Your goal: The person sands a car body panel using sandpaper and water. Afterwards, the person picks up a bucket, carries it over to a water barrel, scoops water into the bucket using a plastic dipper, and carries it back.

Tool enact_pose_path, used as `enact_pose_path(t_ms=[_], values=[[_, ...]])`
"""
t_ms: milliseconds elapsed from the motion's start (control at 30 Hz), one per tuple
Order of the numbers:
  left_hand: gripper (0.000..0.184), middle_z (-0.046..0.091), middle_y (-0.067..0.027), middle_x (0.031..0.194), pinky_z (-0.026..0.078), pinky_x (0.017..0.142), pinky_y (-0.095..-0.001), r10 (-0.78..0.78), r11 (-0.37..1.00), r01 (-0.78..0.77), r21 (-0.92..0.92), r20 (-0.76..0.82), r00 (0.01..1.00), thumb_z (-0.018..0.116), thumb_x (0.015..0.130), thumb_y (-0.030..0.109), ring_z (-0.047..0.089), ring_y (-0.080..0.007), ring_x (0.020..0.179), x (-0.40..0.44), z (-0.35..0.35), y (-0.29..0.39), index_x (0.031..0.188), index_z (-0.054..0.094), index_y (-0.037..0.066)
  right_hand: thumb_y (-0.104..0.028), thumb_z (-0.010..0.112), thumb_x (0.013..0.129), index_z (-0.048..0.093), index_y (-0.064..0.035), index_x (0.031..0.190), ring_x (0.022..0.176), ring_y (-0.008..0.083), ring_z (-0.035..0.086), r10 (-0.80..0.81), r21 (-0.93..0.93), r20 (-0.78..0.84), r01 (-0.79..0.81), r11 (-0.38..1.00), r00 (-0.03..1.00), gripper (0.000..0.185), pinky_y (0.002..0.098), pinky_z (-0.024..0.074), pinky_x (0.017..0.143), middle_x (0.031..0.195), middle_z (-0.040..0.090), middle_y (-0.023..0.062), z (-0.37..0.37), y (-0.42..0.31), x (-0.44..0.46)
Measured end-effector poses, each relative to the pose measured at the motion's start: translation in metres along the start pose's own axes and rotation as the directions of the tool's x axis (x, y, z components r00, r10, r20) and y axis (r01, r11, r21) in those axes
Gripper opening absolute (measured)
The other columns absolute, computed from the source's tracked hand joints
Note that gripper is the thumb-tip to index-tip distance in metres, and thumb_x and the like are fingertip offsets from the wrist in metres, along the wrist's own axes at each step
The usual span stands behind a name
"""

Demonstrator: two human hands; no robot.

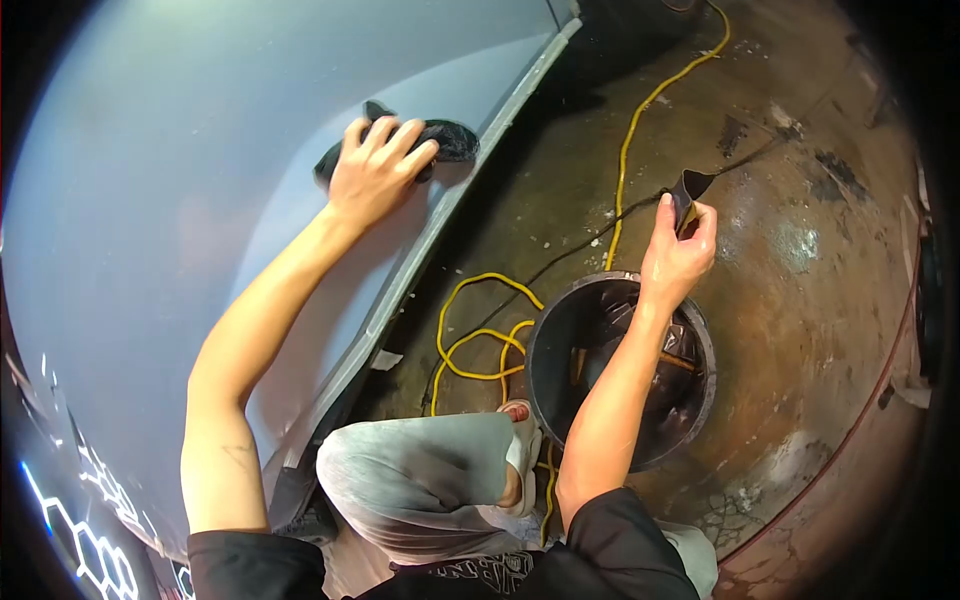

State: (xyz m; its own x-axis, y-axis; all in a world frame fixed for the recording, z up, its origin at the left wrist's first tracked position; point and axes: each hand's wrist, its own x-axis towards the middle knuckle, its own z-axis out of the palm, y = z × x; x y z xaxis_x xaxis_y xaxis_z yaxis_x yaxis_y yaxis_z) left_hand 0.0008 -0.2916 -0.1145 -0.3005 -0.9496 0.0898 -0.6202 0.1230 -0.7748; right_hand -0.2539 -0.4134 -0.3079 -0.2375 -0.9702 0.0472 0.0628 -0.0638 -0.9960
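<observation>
My left hand (378, 170) presses a crumpled black cloth (455, 140) against a smooth grey-blue car panel (170, 180), close to the panel's lower edge. The fingers are curled over the cloth, which sticks out on both sides. My right hand (680, 245) is raised over the far rim of a black bucket (540, 345), pinching a small dark bent sheet (692, 186) that looks like sandpaper. Inside the bucket lie dark pieces and a brownish stick-like thing, partly hidden by my right forearm.
A yellow cord (625, 150) runs down the wet, stained floor (790, 330) and loops left of the bucket. A thin black cable (575, 245) crosses it. My bent knee (400, 450) is between panel and bucket. A dark red hose or cord (850, 440) curves along the right.
</observation>
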Motion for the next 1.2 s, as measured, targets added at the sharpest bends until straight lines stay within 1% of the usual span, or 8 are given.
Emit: enact_pose_path(t_ms=[400,667,800,900,933,1000,1067,1200], values=[[0.016,0.068,-0.0002,0.103,0.043,0.086,-0.0426,0.009,0.989,-0.002,0.148,-0.051,0.999,0.06,0.086,0.019,0.061,-0.0201,0.103,0.25,0.172,0.048,0.093,0.074,0.019,0.0,0.074,0.074,0.051,-0.0021,0.084,0.071,0.0352,0.056,-0.134,-0.243,0.042,0.141,0.96,0.99,0.024,0.0443,0.0446,0.068,0.078,0.055,0.0133,-0.004,0.012,0.0],[0.03,0.064,-0.006,0.093,0.047,0.08,-0.0443,0.021,0.884,0.093,-0.457,0.239,0.971,0.08,0.064,0.024,0.061,-0.0279,0.098,0.092,0.026,0.056,0.089,0.068,0.012,-0.012,0.071,0.082,0.05,-0.002,0.082,0.07,0.0343,0.056,0.044,-0.185,0.009,-0.041,0.982,0.999,0.023,0.0447,0.0427,0.066,0.076,0.055,0.0127,0.006,0.01,0.004],[0.021,0.063,-0.0099,0.086,0.05,0.075,-0.0441,0.102,0.445,0.112,-0.888,0.175,0.979,0.074,0.068,0.021,0.062,-0.0313,0.089,0.048,-0.055,0.122,0.081,0.064,0.008,-0.024,0.057,0.093,0.054,-0.0016,0.103,0.096,0.0432,0.06,0.121,-0.347,0.202,-0.045,0.937,0.972,0.025,0.0494,0.0448,0.084,0.102,0.061,0.0215,0.008,0.026,0.007],[0.037,0.067,-0.0122,0.098,0.053,0.08,-0.0444,0.442,0.302,0.082,-0.95,0.216,0.871,0.073,0.069,0.03,0.064,-0.0329,0.099,0.036,-0.058,0.214,0.099,0.07,0.009,-0.024,0.051,0.096,0.05,-0.004,0.122,0.114,0.0451,0.056,0.339,-0.415,0.389,-0.166,0.895,0.856,0.032,0.0515,0.0436,0.094,0.124,0.059,0.0235,-0.002,0.009,-0.001],[0.045,0.067,-0.0141,0.099,0.054,0.08,-0.0439,0.645,0.473,0.169,-0.865,0.47,0.603,0.074,0.068,0.03,0.065,-0.0334,0.1,0.044,-0.056,0.245,0.107,0.07,0.009,-0.024,0.051,0.097,0.05,-0.0055,0.125,0.115,0.0444,0.056,0.35,-0.436,0.419,-0.152,0.887,0.838,0.034,0.0517,0.0439,0.094,0.126,0.059,0.0229,-0.006,0.005,-0.008],[0.05,0.066,-0.0156,0.112,0.051,0.087,-0.046,0.661,0.517,0.324,-0.793,0.609,0.437,0.071,0.072,0.028,0.063,-0.032,0.106,0.039,-0.031,0.302,0.119,0.066,0.011,-0.026,0.051,0.097,0.049,-0.0121,0.133,0.116,0.042,0.057,0.268,-0.459,0.453,-0.035,0.888,0.85,0.038,0.0518,0.0448,0.095,0.129,0.06,0.0191,-0.011,0.01,-0.02],[0.049,0.055,-0.0169,0.13,0.044,0.095,-0.0512,0.183,0.64,0.483,-0.597,0.73,0.659,0.063,0.081,0.024,0.054,-0.0336,0.117,-0.018,0.016,0.399,0.129,0.058,0.013,-0.031,0.048,0.099,0.051,-0.0134,0.136,0.117,0.0436,0.057,0.189,-0.449,0.545,0.094,0.888,0.817,0.041,0.0485,0.0448,0.096,0.127,0.061,0.0218,-0.022,0.008,-0.024],[0.046,0.042,-0.0201,0.138,0.04,0.096,-0.0547,-0.181,0.572,0.695,-0.436,0.759,0.625,0.05,0.09,0.017,0.043,-0.0378,0.121,-0.054,-0.022,0.482,0.136,0.048,0.018,-0.032,0.049,0.099,0.051,-0.019,0.138,0.12,0.0377,0.057,0.359,-0.535,0.714,0.138,0.834,0.601,0.041,0.0477,0.0447,0.099,0.131,0.06,0.0151,-0.056,-0.02,-0.039]])
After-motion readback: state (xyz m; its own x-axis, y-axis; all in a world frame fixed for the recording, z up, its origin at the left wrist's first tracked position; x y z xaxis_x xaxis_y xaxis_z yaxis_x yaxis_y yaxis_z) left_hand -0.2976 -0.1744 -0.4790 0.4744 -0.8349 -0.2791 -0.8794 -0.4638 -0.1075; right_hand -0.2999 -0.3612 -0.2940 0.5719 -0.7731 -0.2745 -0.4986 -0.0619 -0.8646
